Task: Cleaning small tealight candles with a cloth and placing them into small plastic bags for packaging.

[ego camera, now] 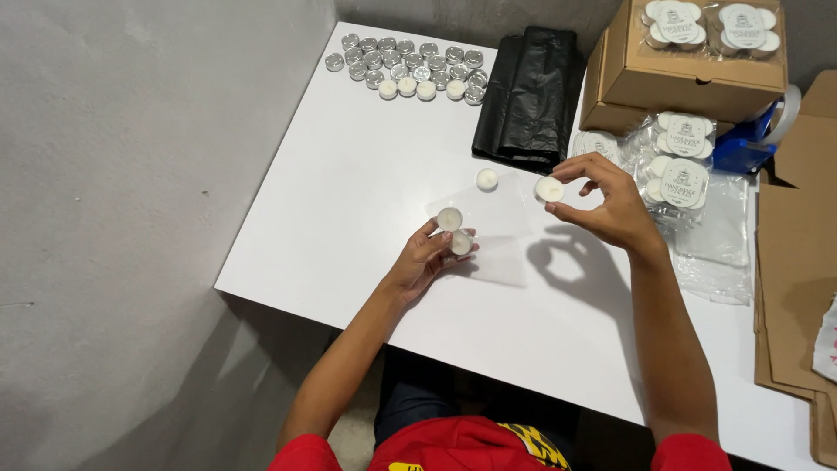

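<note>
Holding two candles (454,230) in left hand (425,260), centre of frame: fingers clamped round both, one candle above the other, touching. Pinching a third candle (548,188) in right hand (610,202), just right of centre, thumb and fingertips closed on its rim, raised above table (331,218).

Lying loose, centre frame, between the hands and slightly above: one white candle (486,180), on a clear bag (501,235) spread flat on table.

Upper left of frame, on table's far corner: cluster of metal cups (410,61), most silver and lidless, front row of four with white wax (418,88).

Upper centre: folded black plastic (527,92), lying beside the cups, well apart from both hands.

Upper right: two stacked cardboard boxes (671,78), top one bearing wrapped packs (711,24) of candles with round labels. Below the boxes, right of the right hand: more labelled packs (680,161) in clear wrap, heaped near a blue tape dispenser (750,144).

Right edge: flat brown cardboard (798,262), partly out of frame. Empty clear bags (719,253) lying between packs and cardboard.

Left half of frame: grey wall (131,218). Bottom centre: red shirt (462,445), both forearms bare.
</note>
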